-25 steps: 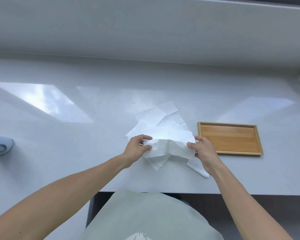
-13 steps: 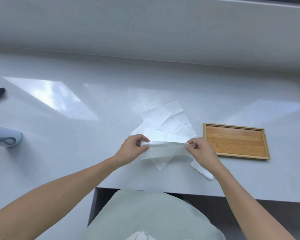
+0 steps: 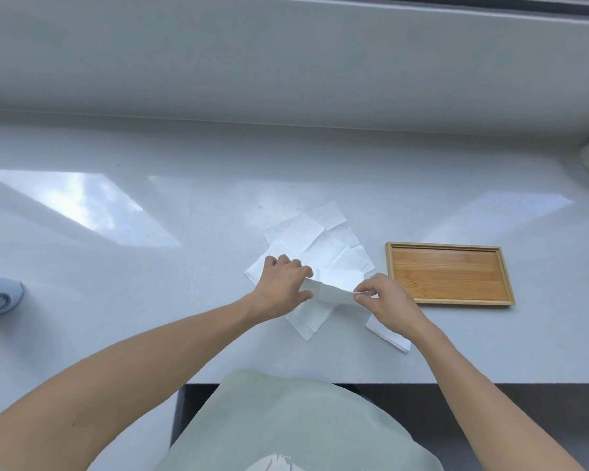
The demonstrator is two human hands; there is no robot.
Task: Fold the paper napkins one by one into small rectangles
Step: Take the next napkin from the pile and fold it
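Since the earlier frame our hands have drawn closer together, and the napkin (image 3: 329,292) between them has gone from a loose sheet to a narrow strip. We pinch it at both ends: the left hand (image 3: 281,288) closed on its left end, the right hand (image 3: 385,302) nipping the right end between thumb and fingertips. It hangs just above the pile of napkins (image 3: 315,237) spread on the counter (image 3: 184,317), right of centre in the frame, with a wooden tray (image 3: 449,274) near it to the right. We judge the paper very light, soft and easily torn, so it wants gentle holds at corners and edges, with creases pressed flat. We can read no brand, label or writing anywhere.
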